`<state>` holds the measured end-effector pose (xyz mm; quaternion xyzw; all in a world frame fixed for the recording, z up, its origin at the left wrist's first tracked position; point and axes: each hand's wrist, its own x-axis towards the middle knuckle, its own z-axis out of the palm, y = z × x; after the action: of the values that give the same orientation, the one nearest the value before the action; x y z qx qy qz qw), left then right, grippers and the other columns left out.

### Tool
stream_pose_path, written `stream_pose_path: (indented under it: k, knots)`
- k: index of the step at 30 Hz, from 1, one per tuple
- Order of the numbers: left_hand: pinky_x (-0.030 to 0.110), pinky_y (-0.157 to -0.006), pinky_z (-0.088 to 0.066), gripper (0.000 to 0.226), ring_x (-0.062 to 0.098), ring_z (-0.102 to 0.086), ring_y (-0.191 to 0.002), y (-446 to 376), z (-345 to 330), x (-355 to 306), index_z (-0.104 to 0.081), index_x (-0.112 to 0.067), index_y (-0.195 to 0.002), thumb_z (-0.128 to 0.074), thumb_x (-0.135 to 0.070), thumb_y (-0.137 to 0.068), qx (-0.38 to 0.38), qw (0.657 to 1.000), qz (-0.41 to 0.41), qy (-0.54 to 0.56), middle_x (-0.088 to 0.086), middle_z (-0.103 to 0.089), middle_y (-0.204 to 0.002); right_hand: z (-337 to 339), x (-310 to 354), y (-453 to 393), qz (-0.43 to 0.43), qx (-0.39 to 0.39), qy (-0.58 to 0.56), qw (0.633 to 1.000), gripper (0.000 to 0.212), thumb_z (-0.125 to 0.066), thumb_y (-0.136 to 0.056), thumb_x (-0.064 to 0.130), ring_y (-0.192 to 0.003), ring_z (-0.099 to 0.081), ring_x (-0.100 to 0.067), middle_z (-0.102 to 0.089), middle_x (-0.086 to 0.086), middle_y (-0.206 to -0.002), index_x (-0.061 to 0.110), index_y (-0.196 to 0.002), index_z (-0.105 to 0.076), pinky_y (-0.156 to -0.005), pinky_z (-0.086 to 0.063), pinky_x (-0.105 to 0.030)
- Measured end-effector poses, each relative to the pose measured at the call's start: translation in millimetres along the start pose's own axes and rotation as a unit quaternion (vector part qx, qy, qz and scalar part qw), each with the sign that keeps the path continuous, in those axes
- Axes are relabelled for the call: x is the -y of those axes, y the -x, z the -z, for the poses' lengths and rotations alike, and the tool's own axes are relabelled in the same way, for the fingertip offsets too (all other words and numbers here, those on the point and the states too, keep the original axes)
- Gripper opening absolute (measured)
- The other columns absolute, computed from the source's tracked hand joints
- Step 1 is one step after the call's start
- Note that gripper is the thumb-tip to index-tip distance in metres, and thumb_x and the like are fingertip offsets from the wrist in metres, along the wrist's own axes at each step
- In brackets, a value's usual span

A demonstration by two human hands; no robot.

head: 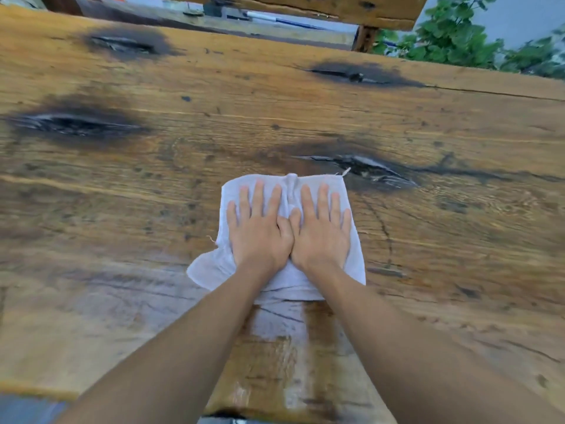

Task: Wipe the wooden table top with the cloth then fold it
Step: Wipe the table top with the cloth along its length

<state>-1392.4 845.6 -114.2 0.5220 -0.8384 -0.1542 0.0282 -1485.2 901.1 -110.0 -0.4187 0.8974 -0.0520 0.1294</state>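
A white cloth (pixel 318 182) lies spread on the wooden table top (pixel 183 166), near the middle. My left hand (pixel 260 234) and my right hand (pixel 321 237) press flat on the cloth side by side, thumbs touching, fingers spread and pointing away from me. A ridge of cloth bunches up between the two hands. The cloth's near edge is partly hidden under my forearms. A wet, shiny streak (pixel 275 347) runs on the wood between the cloth and the near table edge.
Several dark burnt-looking knots mark the wood, one (pixel 373 172) just to the right of the cloth's far corner. A wooden bench or backrest (pixel 336 10) stands beyond the far edge. Green plants (pixel 458 41) show at the upper right.
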Motion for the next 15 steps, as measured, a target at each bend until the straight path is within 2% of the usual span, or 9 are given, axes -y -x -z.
stream_pose_path:
  k: [3, 5, 8, 10, 13, 15]
  knots:
    - [0.047, -0.124, 0.007, 0.075, 0.020, 0.012, -0.154, 60.8, 4.2, -6.8, -0.003, -0.037, -0.158, 0.009, -0.056, -0.086, 0.021, 1.000, -0.003, 0.004, -0.004, 0.005, -0.168, -3.4, -18.7, 55.5, -0.004, 0.010, 0.010, 1.000, 0.057, -0.008, -0.105, 0.049, -0.153, 0.021, -0.016, 0.022, 0.005, -0.166, 0.038, -0.158, 0.010, -0.124, 0.010, -0.045]
    - [0.047, -0.124, 0.005, 0.075, 0.020, 0.011, -0.155, 102.7, 4.4, -9.8, -0.006, -0.037, -0.158, 0.011, -0.057, -0.088, 0.016, 1.000, -0.015, 0.001, -0.003, 0.003, -0.168, -7.2, -31.1, 95.5, -0.014, 0.003, 0.014, 1.000, 0.057, -0.006, -0.104, 0.049, -0.154, 0.019, -0.017, 0.022, 0.005, -0.166, 0.039, -0.158, 0.010, -0.124, 0.009, -0.044]
    - [0.049, -0.124, -0.004, 0.075, 0.023, 0.000, -0.155, 155.6, 0.8, -14.4, -0.017, -0.033, -0.158, 0.013, -0.058, -0.093, 0.009, 1.000, -0.024, 0.012, 0.000, -0.008, -0.168, -9.6, -44.2, 153.0, -0.048, -0.027, -0.020, 0.998, 0.062, -0.002, -0.098, 0.049, -0.156, 0.008, -0.019, 0.013, 0.005, -0.167, 0.038, -0.159, 0.001, -0.124, 0.002, -0.045]
    - [0.051, -0.124, -0.008, 0.070, 0.025, -0.004, -0.155, 177.2, -2.8, -17.3, -0.022, -0.031, -0.157, 0.003, -0.054, -0.096, 0.024, 0.999, -0.026, 0.012, 0.002, -0.012, -0.167, -8.4, -52.3, 181.9, -0.084, -0.037, -0.039, 0.995, 0.062, -0.003, -0.097, 0.050, -0.156, 0.004, -0.018, 0.009, 0.007, -0.167, 0.038, -0.157, 0.000, -0.124, 0.000, -0.046]
    - [0.053, -0.122, -0.012, 0.066, 0.026, -0.007, -0.155, 197.3, -5.6, -20.4, -0.022, -0.029, -0.157, -0.023, -0.044, -0.094, 0.039, 0.998, -0.038, -0.005, 0.003, -0.013, -0.167, -6.9, -60.5, 209.2, -0.138, -0.023, -0.046, 0.989, 0.063, 0.003, -0.093, 0.054, -0.153, 0.015, -0.013, 0.017, 0.011, -0.165, 0.042, -0.154, 0.011, -0.124, 0.007, -0.044]
    - [0.053, -0.121, -0.014, 0.066, 0.027, -0.012, -0.155, 200.8, -3.6, -21.2, -0.024, -0.029, -0.157, -0.028, -0.042, -0.092, 0.035, 0.998, -0.044, -0.005, 0.003, -0.016, -0.166, -3.3, -61.0, 212.0, -0.179, -0.016, -0.050, 0.982, 0.063, 0.006, -0.092, 0.058, -0.151, 0.021, -0.012, 0.021, 0.013, -0.164, 0.044, -0.152, 0.020, -0.124, 0.010, -0.044]
